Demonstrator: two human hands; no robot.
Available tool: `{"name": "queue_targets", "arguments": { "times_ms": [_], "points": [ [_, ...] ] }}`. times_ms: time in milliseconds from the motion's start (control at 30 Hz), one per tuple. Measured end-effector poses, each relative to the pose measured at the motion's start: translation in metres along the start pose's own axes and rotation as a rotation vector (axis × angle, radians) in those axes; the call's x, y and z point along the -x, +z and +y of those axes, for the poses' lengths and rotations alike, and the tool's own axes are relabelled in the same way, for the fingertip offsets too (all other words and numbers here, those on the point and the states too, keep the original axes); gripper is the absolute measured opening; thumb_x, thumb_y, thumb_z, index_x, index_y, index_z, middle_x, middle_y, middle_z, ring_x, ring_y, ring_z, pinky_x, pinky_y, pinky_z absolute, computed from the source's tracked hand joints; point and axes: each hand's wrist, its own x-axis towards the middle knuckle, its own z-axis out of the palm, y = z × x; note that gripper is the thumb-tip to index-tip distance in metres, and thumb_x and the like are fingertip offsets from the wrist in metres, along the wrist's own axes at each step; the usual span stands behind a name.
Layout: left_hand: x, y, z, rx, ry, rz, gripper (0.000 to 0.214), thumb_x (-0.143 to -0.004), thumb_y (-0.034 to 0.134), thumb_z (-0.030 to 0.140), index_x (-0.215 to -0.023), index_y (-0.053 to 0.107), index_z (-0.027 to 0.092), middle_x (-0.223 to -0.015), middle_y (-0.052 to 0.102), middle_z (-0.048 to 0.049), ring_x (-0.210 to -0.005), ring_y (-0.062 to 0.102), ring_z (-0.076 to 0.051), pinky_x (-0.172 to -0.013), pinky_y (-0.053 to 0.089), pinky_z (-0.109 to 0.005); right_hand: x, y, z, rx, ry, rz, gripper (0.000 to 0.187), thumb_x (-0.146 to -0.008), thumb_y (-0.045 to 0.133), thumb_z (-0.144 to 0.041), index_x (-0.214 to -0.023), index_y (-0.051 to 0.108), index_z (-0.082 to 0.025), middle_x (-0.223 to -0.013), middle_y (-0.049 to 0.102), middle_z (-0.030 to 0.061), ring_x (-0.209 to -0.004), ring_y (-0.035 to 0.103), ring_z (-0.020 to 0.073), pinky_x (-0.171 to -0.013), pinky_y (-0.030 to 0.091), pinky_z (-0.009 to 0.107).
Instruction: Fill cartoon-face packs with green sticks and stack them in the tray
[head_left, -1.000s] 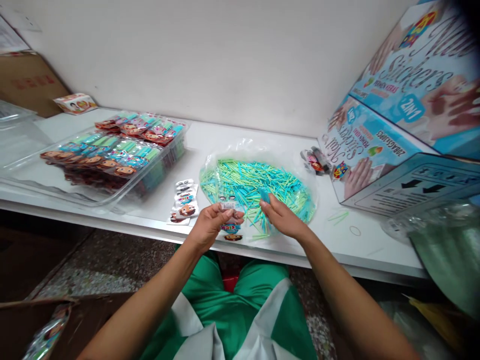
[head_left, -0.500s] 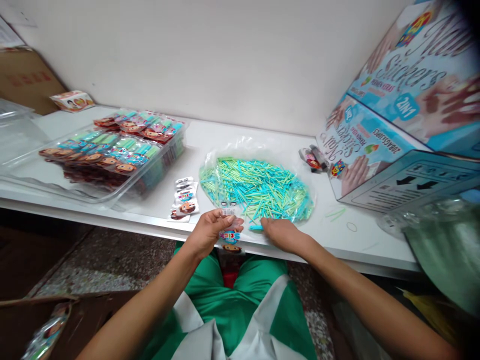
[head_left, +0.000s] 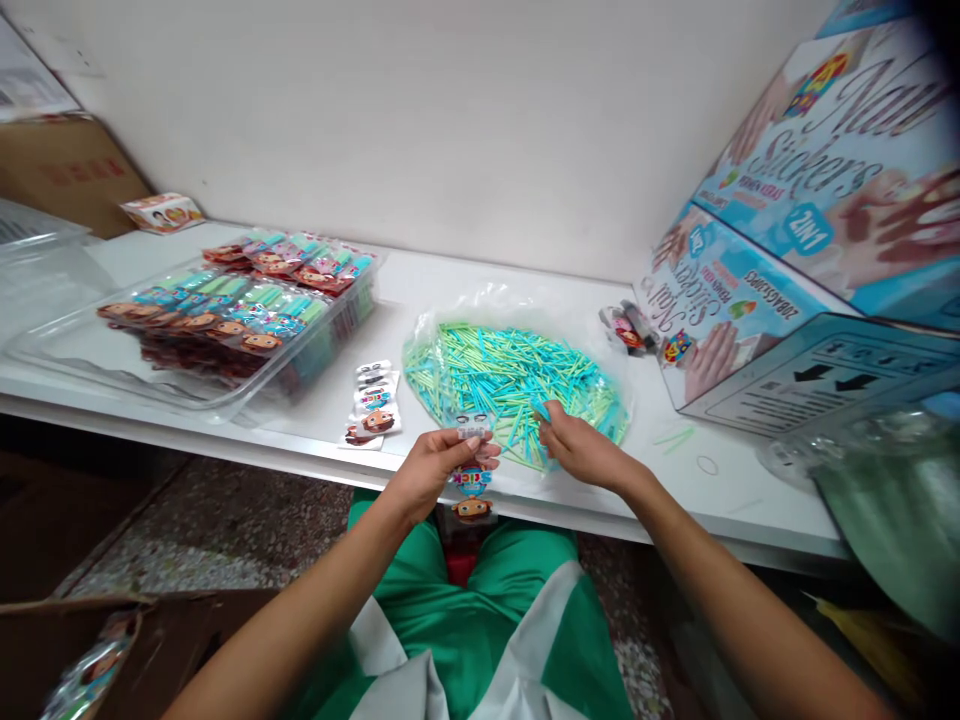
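Observation:
My left hand [head_left: 435, 468] pinches a small clear printed packet [head_left: 472, 470] with a cartoon face and the word "Stick"; it hangs at the white table's front edge. My right hand [head_left: 581, 450] is closed at the near edge of a heap of blue and green sticks [head_left: 510, 375] lying on a clear plastic sheet; its fingertips are in the sticks, and what they grip is hidden. A short stack of empty printed packets [head_left: 371, 405] lies just left of the heap.
A clear tray [head_left: 112, 345] of filled packets [head_left: 240, 300] sits at the left. Blue "Nail Stickers" cartons [head_left: 757, 290] stand at the right, with a few loose packets [head_left: 626, 325] beside them. A cardboard box [head_left: 60, 170] is far left. My green-clad legs are under the table [head_left: 720, 500].
My right hand dropped to the table edge with a blue stick half a second ago, then moved back up into the stick heap. The left hand keeps hold of the packet.

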Motion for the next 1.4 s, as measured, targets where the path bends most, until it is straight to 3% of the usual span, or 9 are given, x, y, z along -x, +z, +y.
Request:
{"name": "queue_targets", "arguments": {
  "times_ms": [167,533,767,1133,1400],
  "points": [
    [-0.004,0.003,0.001,-0.026,0.004,0.016,0.033,-0.072,0.069,0.031,-0.095,0.067,0.008,-0.092,0.070,-0.0144,-0.078,0.067,-0.021,-0.082,0.048,-0.035,0.004,0.001,-0.009,-0.165,-0.072,0.034,0.024,-0.094,0.024,-0.038,-0.097,0.040,-0.020,-0.082,0.055,0.0040,-0.071,0.052,0.0170,-0.066,0.039,0.029],
    [0.000,0.009,-0.004,-0.062,-0.012,0.124,0.026,-0.058,0.078,0.024,-0.074,0.068,0.006,-0.071,0.071,-0.0104,-0.064,0.066,-0.018,-0.062,0.050,-0.026,0.012,-0.014,-0.045,-0.209,-0.123,0.008,0.021,-0.095,0.025,-0.040,-0.090,0.036,-0.022,-0.074,0.049,0.0001,-0.067,0.049,0.0160,-0.062,0.036,0.028],
    [0.001,0.012,0.001,-0.137,0.036,0.156,0.026,-0.058,0.077,0.026,-0.071,0.065,0.007,-0.070,0.069,-0.0086,-0.063,0.064,-0.015,-0.063,0.050,-0.026,0.019,-0.022,-0.055,-0.188,-0.151,0.005,0.018,-0.095,0.027,-0.037,-0.087,0.034,-0.022,-0.071,0.047,-0.0007,-0.064,0.048,0.0155,-0.059,0.032,0.026],
    [0.005,0.014,0.002,-0.292,0.102,0.006,0.029,-0.069,0.068,0.035,-0.082,0.063,0.009,-0.067,0.064,-0.0042,-0.057,0.058,-0.013,-0.059,0.048,-0.026,0.019,-0.013,-0.063,-0.086,-0.166,-0.075,0.016,-0.094,0.028,-0.034,-0.088,0.035,-0.021,-0.074,0.053,0.0028,-0.063,0.049,0.0163,-0.055,0.027,0.025],
    [0.000,0.004,-0.006,-0.381,0.161,0.035,0.026,-0.068,0.070,0.033,-0.077,0.063,0.009,-0.064,0.060,-0.0027,-0.058,0.055,-0.011,-0.060,0.046,-0.024,0.015,-0.025,-0.056,-0.113,-0.160,-0.075,0.021,-0.094,0.027,-0.038,-0.088,0.037,-0.020,-0.073,0.052,0.0016,-0.064,0.049,0.0151,-0.058,0.032,0.025]
  ]
}}
